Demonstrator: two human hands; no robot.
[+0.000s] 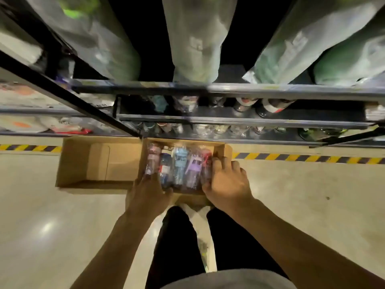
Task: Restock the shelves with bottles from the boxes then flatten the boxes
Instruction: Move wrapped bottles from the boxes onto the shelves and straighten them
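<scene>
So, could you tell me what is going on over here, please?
A person stands over a box on the floor by the shelves, both hands in it. The left hand grips the left end of a row of five wrapped bottles, the right hand the right end; the bottles lie in the box. Beside it an empty box stands unflattened.

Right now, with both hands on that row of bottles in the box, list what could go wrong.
1. The left grip and right grip hold only the two ends of the row of wrapped bottles. If the row is lifted as one, the middle bottles may sag and drop out.
2. The cardboard box sits close against the bottom shelf rail, so a straight lift might knock the bottles against it.
</scene>
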